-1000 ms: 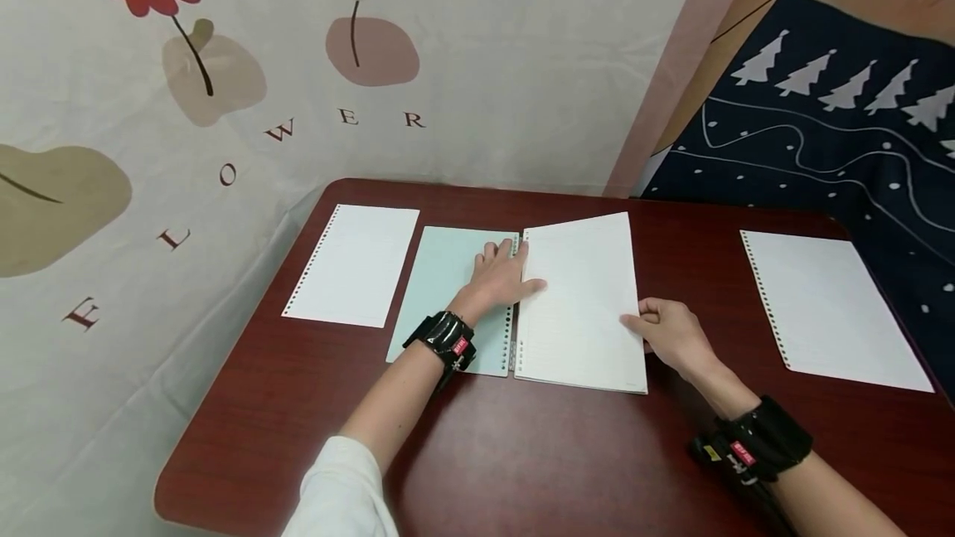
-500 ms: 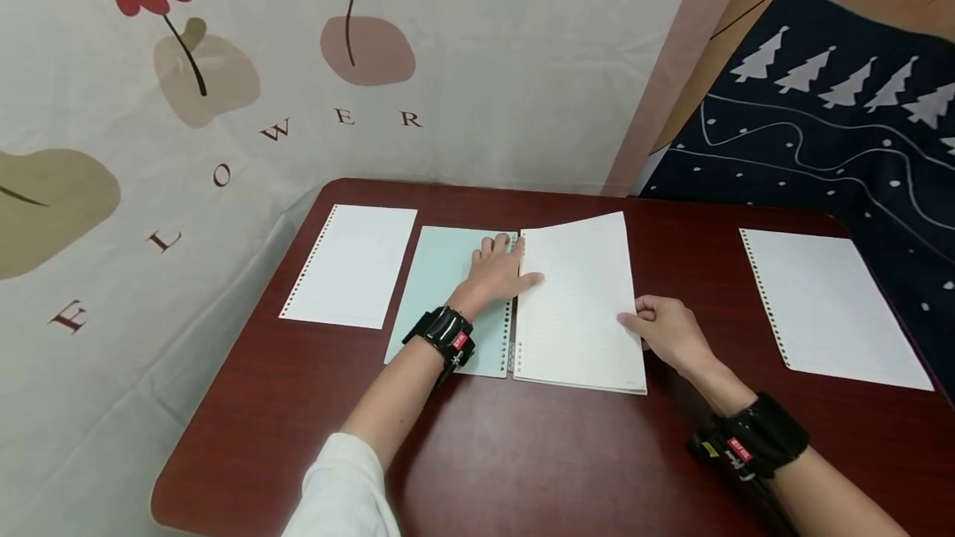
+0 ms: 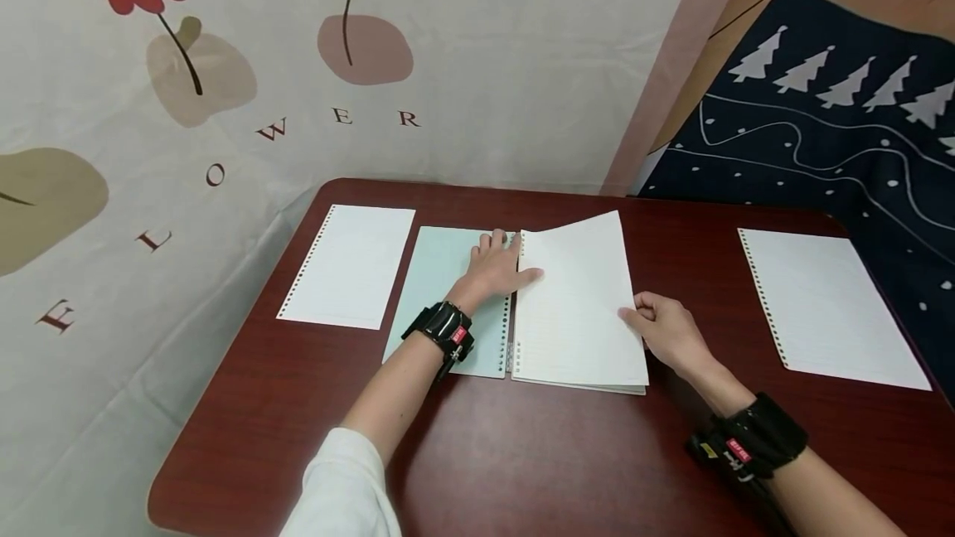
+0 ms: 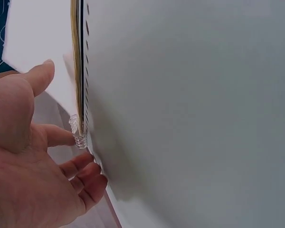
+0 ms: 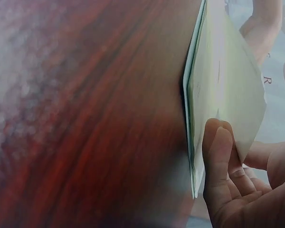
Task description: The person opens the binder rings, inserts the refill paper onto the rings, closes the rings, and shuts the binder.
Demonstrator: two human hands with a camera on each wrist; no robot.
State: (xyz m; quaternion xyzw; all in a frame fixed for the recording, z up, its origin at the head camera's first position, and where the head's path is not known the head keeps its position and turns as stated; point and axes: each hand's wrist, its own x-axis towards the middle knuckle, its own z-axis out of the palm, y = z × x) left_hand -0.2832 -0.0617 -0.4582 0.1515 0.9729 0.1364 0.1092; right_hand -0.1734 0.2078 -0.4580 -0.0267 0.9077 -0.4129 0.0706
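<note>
An open loose-leaf notebook lies mid-table, its pale green cover (image 3: 440, 272) on the left and white pages (image 3: 574, 313) on the right. Across the binding, my left hand (image 3: 492, 270) rests with fingers spread and the thumb over the pages' inner edge. Clear binder rings (image 4: 80, 137) show beside its fingers in the left wrist view. My right hand (image 3: 670, 334) pinches the outer edge of the top page between thumb and fingers. That lifted page (image 5: 244, 95) bows up from the stack beneath in the right wrist view.
One loose punched sheet (image 3: 346, 268) lies left of the notebook, another (image 3: 836, 309) far right. All rest on a dark red-brown table (image 3: 507, 462). A patterned white cloth (image 3: 485, 106) hangs behind it, a navy tree-print cloth (image 3: 821, 114) at the right.
The top page's outer edge has risen slightly and shifted left, so more of the stack shows under its lower corner. Both hands keep nearly the same places.
</note>
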